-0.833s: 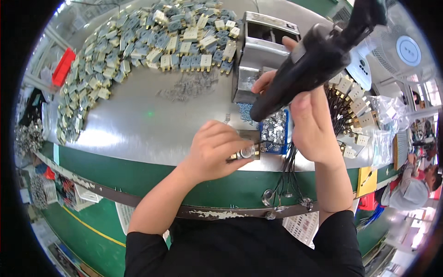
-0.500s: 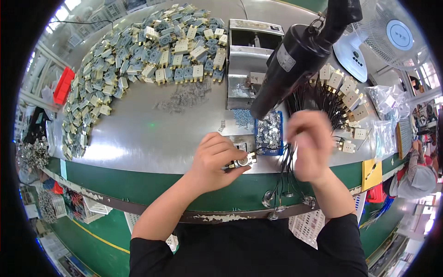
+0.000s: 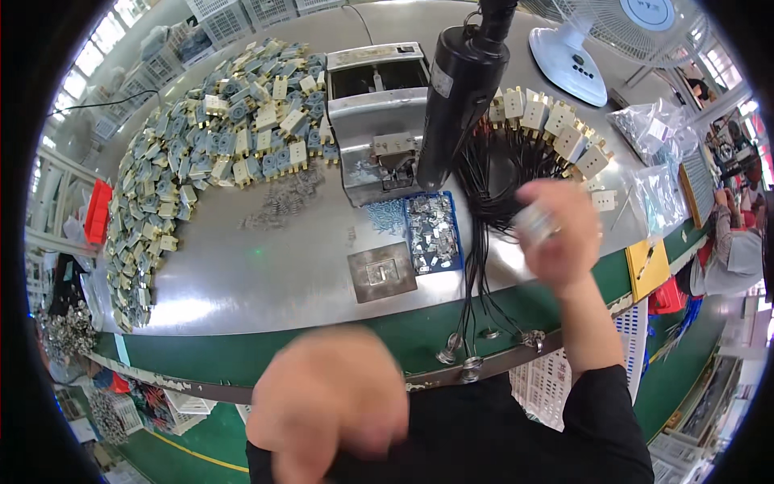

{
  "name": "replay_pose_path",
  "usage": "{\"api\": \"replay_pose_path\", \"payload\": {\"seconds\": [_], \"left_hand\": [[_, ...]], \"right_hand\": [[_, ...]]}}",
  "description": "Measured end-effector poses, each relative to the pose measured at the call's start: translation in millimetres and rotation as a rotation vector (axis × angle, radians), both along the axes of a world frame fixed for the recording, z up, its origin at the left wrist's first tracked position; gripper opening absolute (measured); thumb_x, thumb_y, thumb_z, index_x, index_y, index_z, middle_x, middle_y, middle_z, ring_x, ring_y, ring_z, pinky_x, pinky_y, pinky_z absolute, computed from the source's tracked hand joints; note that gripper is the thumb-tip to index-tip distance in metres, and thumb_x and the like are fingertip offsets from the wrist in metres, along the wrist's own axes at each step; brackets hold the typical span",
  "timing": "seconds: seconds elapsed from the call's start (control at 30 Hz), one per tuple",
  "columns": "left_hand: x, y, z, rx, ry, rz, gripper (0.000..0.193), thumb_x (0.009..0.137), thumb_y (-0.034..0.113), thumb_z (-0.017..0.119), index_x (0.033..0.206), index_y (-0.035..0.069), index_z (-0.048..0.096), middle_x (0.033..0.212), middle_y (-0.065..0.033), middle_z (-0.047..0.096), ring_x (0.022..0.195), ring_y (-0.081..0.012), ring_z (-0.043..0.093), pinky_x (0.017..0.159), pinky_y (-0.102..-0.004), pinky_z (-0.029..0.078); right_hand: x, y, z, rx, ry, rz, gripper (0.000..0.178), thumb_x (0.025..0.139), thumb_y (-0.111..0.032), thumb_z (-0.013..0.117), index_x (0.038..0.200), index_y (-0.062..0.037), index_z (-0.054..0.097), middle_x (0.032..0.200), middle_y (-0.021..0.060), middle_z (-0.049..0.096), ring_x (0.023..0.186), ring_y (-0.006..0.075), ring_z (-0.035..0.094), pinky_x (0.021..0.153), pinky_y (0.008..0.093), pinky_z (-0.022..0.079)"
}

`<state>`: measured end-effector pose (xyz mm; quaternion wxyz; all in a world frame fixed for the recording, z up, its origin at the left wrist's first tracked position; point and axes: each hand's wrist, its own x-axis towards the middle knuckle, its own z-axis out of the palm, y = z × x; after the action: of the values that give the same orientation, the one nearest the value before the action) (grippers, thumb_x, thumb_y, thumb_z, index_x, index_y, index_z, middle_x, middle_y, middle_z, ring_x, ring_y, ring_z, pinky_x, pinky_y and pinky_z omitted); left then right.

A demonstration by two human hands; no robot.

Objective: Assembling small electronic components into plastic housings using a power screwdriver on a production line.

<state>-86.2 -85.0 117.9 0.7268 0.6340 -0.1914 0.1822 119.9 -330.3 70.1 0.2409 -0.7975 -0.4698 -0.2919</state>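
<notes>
Pale and blurred, a small part (image 3: 534, 219) sits in the curled fingers of the right hand (image 3: 556, 234), above the right side of the metal table (image 3: 242, 274). The left hand (image 3: 326, 403) is near, low and blurred; its fingers I cannot tell. One black hanging tool (image 3: 455, 97), one blue tray (image 3: 433, 232) and one square plate (image 3: 381, 272) are farther. One fan (image 3: 601, 40) stands far right.
</notes>
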Motion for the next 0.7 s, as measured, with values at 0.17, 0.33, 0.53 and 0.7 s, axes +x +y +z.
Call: {"api": "replay_pose_path", "payload": {"seconds": [0.17, 0.33, 0.53, 0.7], "left_hand": [[-7, -31, 35, -0.725, -0.129, -0.677, 0.041, 0.104, 0.047, 0.068, 0.105, 0.008, 0.078, 0.112, -0.0131, 0.077, 0.072, -0.0238, 0.070, 0.058, -0.0330, 0.049], [-1, -39, 36, -0.762, -0.109, -0.775, 0.042, 0.105, 0.044, 0.067, 0.104, 0.004, 0.078, 0.105, -0.0143, 0.077, 0.067, -0.0230, 0.068, 0.054, -0.0317, 0.047], [-4, -40, 31, -0.777, -0.087, -0.794, 0.042, 0.106, 0.043, 0.066, 0.105, 0.003, 0.078, 0.108, -0.0158, 0.077, 0.067, -0.0222, 0.068, 0.054, -0.0304, 0.046], [0, -43, 33, -0.779, -0.102, -0.825, 0.043, 0.105, 0.045, 0.067, 0.105, 0.003, 0.078, 0.110, -0.0154, 0.077, 0.066, -0.0222, 0.068, 0.055, -0.0310, 0.048]], "right_hand": [[35, -58, -41, 0.247, -0.325, -0.384, 0.045, 0.091, -0.015, 0.080, 0.128, 0.0041, 0.061, 0.120, 0.0191, 0.069, 0.115, 0.0324, 0.062, 0.100, 0.0430, 0.048], [42, -73, -61, 0.490, -0.439, -0.552, 0.051, 0.088, -0.015, 0.085, 0.130, 0.0014, 0.062, 0.127, 0.0186, 0.060, 0.122, 0.0345, 0.056, 0.110, 0.0452, 0.041], [23, -85, -58, 0.291, -0.403, -0.562, 0.040, 0.082, -0.003, 0.084, 0.117, -0.0025, 0.066, 0.117, 0.0154, 0.066, 0.112, 0.0342, 0.060, 0.101, 0.0439, 0.046], [-10, -65, -25, 0.199, -0.361, -0.341, 0.028, 0.071, 0.012, 0.076, 0.093, -0.0052, 0.071, 0.092, 0.0084, 0.070, 0.089, 0.0317, 0.065, 0.081, 0.0402, 0.053]]}}
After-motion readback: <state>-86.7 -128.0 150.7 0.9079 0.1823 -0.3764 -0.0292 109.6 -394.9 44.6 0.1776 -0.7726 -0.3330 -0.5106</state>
